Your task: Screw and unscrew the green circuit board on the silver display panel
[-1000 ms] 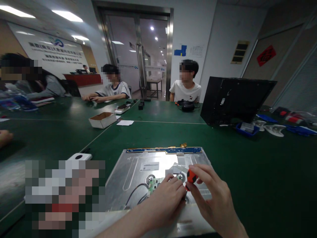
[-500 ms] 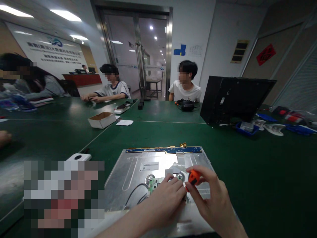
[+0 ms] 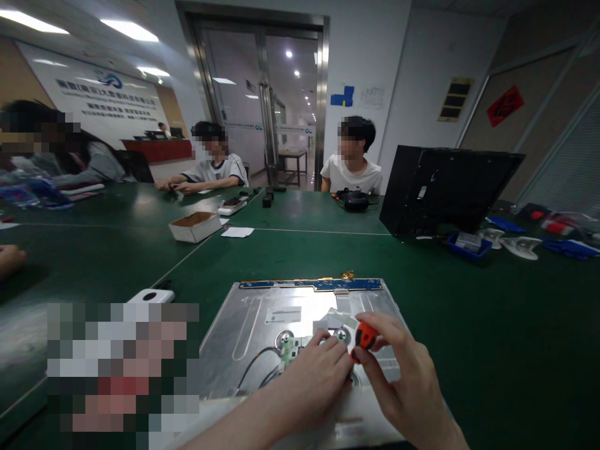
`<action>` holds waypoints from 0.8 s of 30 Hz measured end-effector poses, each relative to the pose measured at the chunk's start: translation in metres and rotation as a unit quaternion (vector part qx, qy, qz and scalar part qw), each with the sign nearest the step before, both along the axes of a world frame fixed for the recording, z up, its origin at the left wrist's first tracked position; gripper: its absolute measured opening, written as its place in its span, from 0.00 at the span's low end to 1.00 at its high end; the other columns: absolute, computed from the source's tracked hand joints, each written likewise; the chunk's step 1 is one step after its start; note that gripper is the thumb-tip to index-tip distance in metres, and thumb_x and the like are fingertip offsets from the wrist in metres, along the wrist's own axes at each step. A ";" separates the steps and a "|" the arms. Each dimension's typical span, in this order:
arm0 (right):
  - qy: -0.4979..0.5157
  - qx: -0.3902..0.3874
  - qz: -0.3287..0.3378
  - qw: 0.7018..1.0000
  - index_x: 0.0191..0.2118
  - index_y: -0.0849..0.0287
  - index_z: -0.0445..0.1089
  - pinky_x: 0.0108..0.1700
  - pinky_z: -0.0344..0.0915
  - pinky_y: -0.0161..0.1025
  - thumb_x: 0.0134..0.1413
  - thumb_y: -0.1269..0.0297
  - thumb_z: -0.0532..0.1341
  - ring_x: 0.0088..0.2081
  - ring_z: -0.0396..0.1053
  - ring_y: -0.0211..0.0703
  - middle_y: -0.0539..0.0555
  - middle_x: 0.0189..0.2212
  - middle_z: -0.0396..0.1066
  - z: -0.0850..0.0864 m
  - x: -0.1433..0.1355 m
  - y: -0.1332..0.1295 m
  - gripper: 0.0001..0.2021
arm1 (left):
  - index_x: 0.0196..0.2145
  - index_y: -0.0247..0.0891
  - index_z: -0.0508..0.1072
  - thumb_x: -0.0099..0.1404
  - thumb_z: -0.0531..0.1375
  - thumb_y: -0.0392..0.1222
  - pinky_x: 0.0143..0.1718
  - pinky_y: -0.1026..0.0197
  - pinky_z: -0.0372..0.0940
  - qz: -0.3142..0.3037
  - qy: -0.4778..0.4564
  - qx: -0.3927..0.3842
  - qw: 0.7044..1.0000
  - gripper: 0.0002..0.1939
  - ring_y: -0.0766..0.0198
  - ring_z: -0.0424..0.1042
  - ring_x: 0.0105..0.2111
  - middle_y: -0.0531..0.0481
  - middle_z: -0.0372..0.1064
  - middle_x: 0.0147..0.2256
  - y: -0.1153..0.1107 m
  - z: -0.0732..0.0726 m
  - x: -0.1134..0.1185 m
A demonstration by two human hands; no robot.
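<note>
A silver metal display panel [image 3: 253,312] lies flat in front of me, with a blue circuit strip [image 3: 309,285] along its far edge. My right hand [image 3: 407,369] pinches the orange and black handle of a screwdriver [image 3: 366,335] between thumb and fingers, over the panel's right half. Its shaft is hidden behind my left hand [image 3: 319,369]. That hand has its fingers curled down on a small green circuit board [image 3: 290,351]; whatever they grip is out of sight. Black cables [image 3: 255,362] run from the board across the metal.
A black monitor [image 3: 450,187] stands at the right, beside a blue tray [image 3: 469,244]. An open cardboard box [image 3: 194,226] and a white paper [image 3: 237,232] sit at the back left. A white device [image 3: 150,296] lies left of the panel. Several people sit around the green table [image 3: 300,253].
The screwdriver handle has turned between my right thumb and fingers. My left hand stays in place on the board.
</note>
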State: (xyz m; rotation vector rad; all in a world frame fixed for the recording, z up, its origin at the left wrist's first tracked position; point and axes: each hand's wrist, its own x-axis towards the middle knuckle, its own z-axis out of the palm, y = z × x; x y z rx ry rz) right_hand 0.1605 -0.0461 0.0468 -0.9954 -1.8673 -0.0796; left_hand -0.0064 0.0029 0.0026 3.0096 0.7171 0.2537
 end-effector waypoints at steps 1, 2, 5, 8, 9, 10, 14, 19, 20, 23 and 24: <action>0.000 0.000 0.001 1.000 0.57 0.58 0.57 0.38 0.73 0.39 0.61 0.70 0.55 0.38 0.73 0.43 0.59 0.45 0.72 0.001 0.000 0.000 0.18 | 0.45 0.37 0.68 0.70 0.53 0.36 0.53 0.46 0.54 -0.002 0.003 0.000 1.000 0.08 0.52 0.68 0.47 0.43 0.69 0.46 0.000 0.000 0.000; -0.001 -0.001 0.001 1.000 0.57 0.58 0.57 0.37 0.73 0.39 0.61 0.70 0.55 0.38 0.73 0.43 0.59 0.45 0.72 0.001 0.000 -0.001 0.19 | 0.46 0.37 0.67 0.70 0.53 0.36 0.53 0.46 0.54 -0.004 0.006 -0.001 1.000 0.08 0.51 0.68 0.47 0.43 0.69 0.46 0.000 0.000 0.000; 0.000 -0.005 -0.002 1.000 0.57 0.58 0.57 0.36 0.73 0.38 0.61 0.71 0.55 0.38 0.73 0.44 0.59 0.45 0.72 0.001 0.000 -0.001 0.19 | 0.46 0.36 0.67 0.70 0.53 0.37 0.53 0.46 0.54 0.003 0.002 -0.009 1.000 0.08 0.52 0.68 0.47 0.43 0.70 0.46 0.001 0.000 0.000; 0.002 -0.011 0.000 1.000 0.57 0.58 0.57 0.35 0.72 0.38 0.61 0.71 0.55 0.37 0.73 0.44 0.59 0.44 0.72 0.001 0.000 0.000 0.19 | 0.47 0.35 0.66 0.70 0.54 0.36 0.54 0.47 0.54 0.004 -0.002 -0.010 1.000 0.09 0.52 0.68 0.47 0.42 0.70 0.46 0.000 0.001 0.001; 0.003 -0.014 0.003 1.000 0.57 0.58 0.57 0.35 0.72 0.38 0.61 0.71 0.55 0.37 0.73 0.44 0.58 0.43 0.72 0.000 0.000 0.000 0.19 | 0.47 0.35 0.66 0.69 0.54 0.36 0.54 0.46 0.54 0.004 -0.002 -0.009 1.000 0.09 0.51 0.68 0.48 0.42 0.70 0.46 0.000 0.002 0.001; 0.003 -0.016 0.007 1.000 0.57 0.58 0.57 0.34 0.72 0.38 0.60 0.71 0.55 0.37 0.73 0.43 0.58 0.43 0.72 0.000 0.000 0.000 0.19 | 0.47 0.35 0.66 0.69 0.54 0.36 0.54 0.46 0.54 0.002 0.000 -0.009 1.000 0.09 0.51 0.68 0.48 0.42 0.70 0.46 -0.001 0.002 0.001; 0.001 -0.024 0.006 1.000 0.57 0.57 0.56 0.34 0.72 0.38 0.60 0.72 0.55 0.36 0.73 0.43 0.58 0.43 0.72 0.000 0.000 0.001 0.20 | 0.44 0.36 0.68 0.69 0.54 0.37 0.54 0.46 0.54 -0.004 0.011 -0.019 1.000 0.07 0.51 0.68 0.48 0.43 0.70 0.46 -0.001 0.005 0.001; 0.002 -0.014 0.003 1.000 0.57 0.57 0.56 0.33 0.72 0.37 0.61 0.71 0.55 0.34 0.73 0.42 0.58 0.43 0.72 -0.001 0.000 0.001 0.20 | 0.45 0.36 0.67 0.69 0.55 0.37 0.53 0.47 0.56 0.006 -0.005 -0.033 0.999 0.07 0.53 0.68 0.45 0.44 0.70 0.44 0.000 0.004 0.000; 0.000 -0.013 0.001 1.000 0.57 0.57 0.56 0.33 0.72 0.37 0.61 0.71 0.54 0.34 0.72 0.41 0.58 0.42 0.72 -0.001 0.000 0.001 0.19 | 0.45 0.36 0.67 0.69 0.55 0.37 0.53 0.47 0.56 0.006 -0.007 -0.035 0.999 0.07 0.53 0.69 0.45 0.44 0.70 0.44 0.000 0.004 0.000; 0.000 -0.010 -0.012 1.000 0.57 0.56 0.56 0.31 0.71 0.37 0.62 0.67 0.55 0.29 0.72 0.40 0.56 0.39 0.72 0.000 0.000 0.002 0.18 | 0.45 0.37 0.67 0.68 0.55 0.37 0.53 0.47 0.56 0.005 -0.012 -0.039 0.999 0.08 0.53 0.68 0.45 0.44 0.70 0.44 0.000 0.003 -0.001; 0.002 -0.004 -0.015 1.000 0.57 0.56 0.56 0.30 0.71 0.37 0.62 0.66 0.56 0.29 0.71 0.40 0.55 0.38 0.72 0.000 0.000 0.002 0.18 | 0.45 0.37 0.67 0.68 0.55 0.37 0.53 0.47 0.55 0.007 -0.014 -0.043 0.999 0.08 0.53 0.68 0.45 0.45 0.70 0.44 0.000 0.003 -0.001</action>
